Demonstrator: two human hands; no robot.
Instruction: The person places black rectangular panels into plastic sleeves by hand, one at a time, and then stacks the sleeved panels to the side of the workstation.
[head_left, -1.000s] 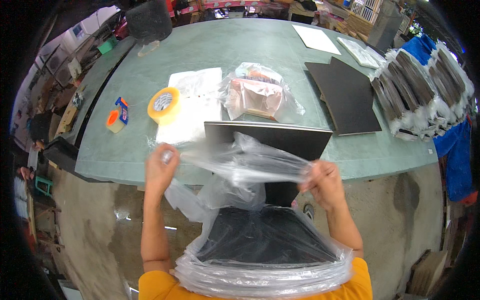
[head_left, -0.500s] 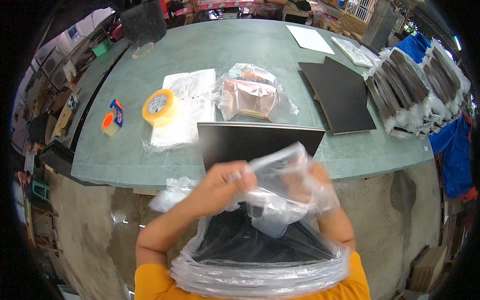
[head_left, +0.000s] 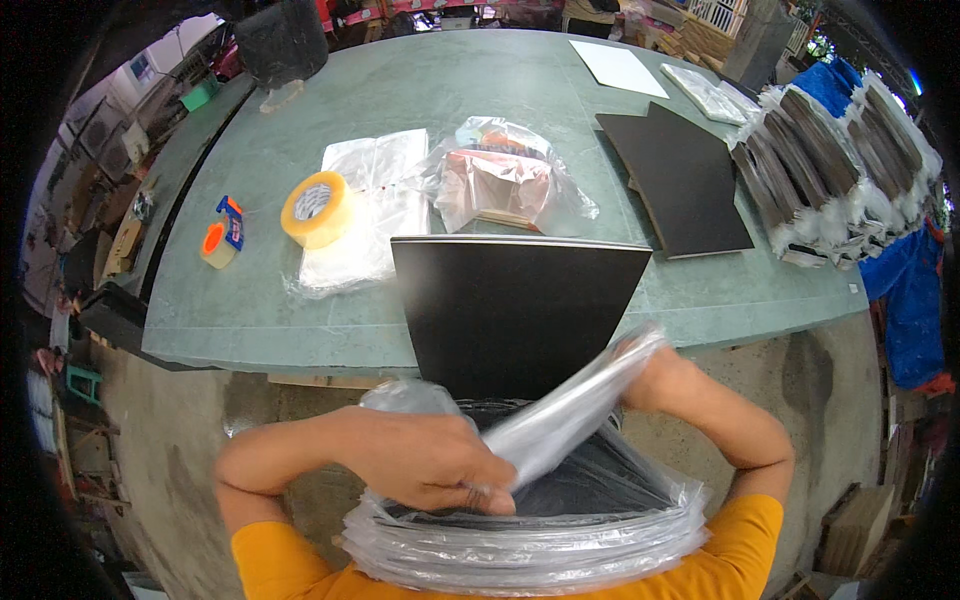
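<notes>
A clear plastic bag (head_left: pixel 575 408) stretches slantwise between my hands, blurred by motion. Low in front of me, my left hand (head_left: pixel 435 465) has its fingers closed on the bag's near end. My right hand (head_left: pixel 658 380) grips the other end, higher and farther right; its fingers are partly hidden behind the plastic. Beneath the bag lies a pile of plastic-wrapped dark panels (head_left: pixel 530 560), close against my body. A bare black panel (head_left: pixel 520 310) stands tilted between this pile and the table edge. More loose clear plastic bunches up beside my left wrist.
On the green table (head_left: pixel 480 80) are a tape roll (head_left: pixel 318 212), a small tape dispenser (head_left: pixel 222 235), flat plastic bags (head_left: pixel 365 255) and a bagged item (head_left: pixel 500 180). Black panels (head_left: pixel 690 190), a white sheet (head_left: pixel 618 66) and wrapped stacks (head_left: pixel 830 170) lie to the right.
My hands have moved apart, the left down toward me and the right outward, pulling the crumpled bag into a long slanting strip. More of the standing black panel shows.
</notes>
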